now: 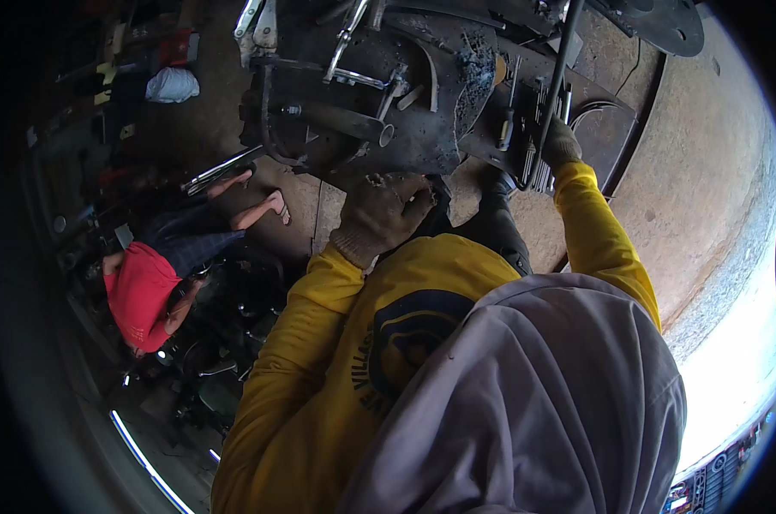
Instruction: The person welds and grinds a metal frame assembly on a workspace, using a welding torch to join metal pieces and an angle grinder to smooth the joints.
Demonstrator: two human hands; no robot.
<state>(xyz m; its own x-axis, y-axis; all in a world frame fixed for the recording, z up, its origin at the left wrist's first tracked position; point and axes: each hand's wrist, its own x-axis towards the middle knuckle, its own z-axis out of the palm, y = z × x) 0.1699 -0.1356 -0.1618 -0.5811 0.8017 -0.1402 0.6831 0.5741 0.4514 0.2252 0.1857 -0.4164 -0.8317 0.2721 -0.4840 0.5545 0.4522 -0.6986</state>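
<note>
My left hand (pixel 383 214), in a worn brownish work glove, is curled in front of my body at the near edge of the dark metal worktable (pixel 439 141). Its fingers are closed, and whatever may be inside them is hidden. Over at the table's right part, my gloved right hand (pixel 563 144) reaches to a bundle of thin metal rods (pixel 538 176). A long dark bent bar (pixel 557 81) crosses in front of its fingers, so their grip cannot be made out. Left of the rods lies a screwdriver (pixel 506 128) with a pale handle.
Locking pliers (pixel 257 26), clamps (pixel 347 43) and a metal pipe (pixel 341 122) lie on the table's far left. A dark round plate (pixel 662 30) sits at the far right. Left of me, a person in a red shirt (pixel 143 295) is beside dark machinery.
</note>
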